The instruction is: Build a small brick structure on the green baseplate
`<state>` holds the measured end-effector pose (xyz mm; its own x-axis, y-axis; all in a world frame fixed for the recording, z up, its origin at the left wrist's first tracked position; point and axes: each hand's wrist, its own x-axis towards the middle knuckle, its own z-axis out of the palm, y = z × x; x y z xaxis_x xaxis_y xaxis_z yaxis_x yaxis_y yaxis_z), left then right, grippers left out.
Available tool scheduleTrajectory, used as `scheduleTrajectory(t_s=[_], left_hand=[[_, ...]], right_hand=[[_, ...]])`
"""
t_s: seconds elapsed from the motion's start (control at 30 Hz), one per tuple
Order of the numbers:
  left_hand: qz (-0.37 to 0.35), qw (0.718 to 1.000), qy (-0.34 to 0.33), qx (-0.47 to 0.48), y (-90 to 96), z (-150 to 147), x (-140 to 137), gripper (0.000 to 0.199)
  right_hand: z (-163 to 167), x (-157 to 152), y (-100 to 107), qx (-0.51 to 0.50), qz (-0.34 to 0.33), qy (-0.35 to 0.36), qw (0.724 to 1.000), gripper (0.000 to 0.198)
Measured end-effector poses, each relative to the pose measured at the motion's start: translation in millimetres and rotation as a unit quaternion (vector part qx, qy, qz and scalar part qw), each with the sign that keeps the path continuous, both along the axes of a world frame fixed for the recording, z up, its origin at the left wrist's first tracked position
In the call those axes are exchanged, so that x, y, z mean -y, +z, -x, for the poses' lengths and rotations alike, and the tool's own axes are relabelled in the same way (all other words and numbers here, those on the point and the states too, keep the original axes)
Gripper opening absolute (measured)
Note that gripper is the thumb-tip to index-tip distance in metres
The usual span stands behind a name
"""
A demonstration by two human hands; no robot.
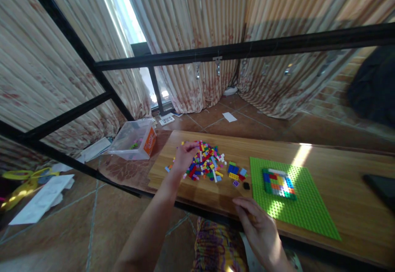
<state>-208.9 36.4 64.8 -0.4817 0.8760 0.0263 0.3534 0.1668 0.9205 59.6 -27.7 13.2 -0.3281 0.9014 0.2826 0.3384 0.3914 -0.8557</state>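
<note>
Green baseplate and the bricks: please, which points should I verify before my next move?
1. Left hand at the brick pile: ok, over its left part.
2. Brick in the left grip: cannot tell, too small to see.
3. Right hand empty: cannot tell, its palm side is hidden.
4. Green baseplate flat on the table: ok.
5. Loose bricks all together: not ok, a small group lies between pile and baseplate.
6. Build free of glare: not ok, sunlight falls on it.

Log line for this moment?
left hand: at brick pile, grip unclear | right hand: by near edge of table | green baseplate: bears brick build
</note>
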Motion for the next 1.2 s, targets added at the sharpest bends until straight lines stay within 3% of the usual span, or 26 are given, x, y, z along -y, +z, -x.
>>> scheduleTrajectory(t_s=[0.07,0.13,0.23,0.33,0.57,0.77,1.03,1.1,1.2], left_hand=[[-0.043,0.973,-0.021,0.227,-6.7,-32.1,31.1,0.025],[-0.042,0.924,-0.029,0.379,-14.5,-68.5,61.8,0.030],[-0.026,0.857,-0.032,0.513,-22.6,-114.7,95.8,0.030],[-0.048,0.826,-0.008,0.562,-23.1,-136.6,111.3,0.028],[0.005,0.826,-0.010,0.564,-15.1,-129.6,120.0,0.032],[0.041,0.803,-0.025,0.594,-24.1,-130.5,129.3,0.028],[0.035,0.804,0.005,0.594,-28.2,-117.5,130.9,0.026],[0.023,0.812,0.036,0.582,-28.2,-105.7,130.1,0.021],[-0.008,0.828,0.090,0.554,-28.5,-80.5,126.6,0.016]], right_hand=[[5.5,-1.0,6.8,-0.001,0.024,-0.004,1.000,0.021],[11.3,-1.3,13.2,-0.013,0.052,-0.007,0.999,0.024],[16.9,0.1,20.0,-0.047,0.077,0.006,0.996,0.025],[17.2,4.1,23.3,-0.073,0.075,0.027,0.994,0.020],[13.3,12.4,24.1,-0.076,0.057,0.088,0.992,0.019],[12.8,14.2,22.4,-0.024,0.030,0.106,0.994,0.019],[35.3,6.1,15.8,-0.056,0.122,0.085,0.987,0.029],[48.0,-4.0,13.4,-0.028,0.097,0.078,0.992,0.028],[70.0,-23.2,10.2,0.048,0.009,0.079,0.996,0.025]])
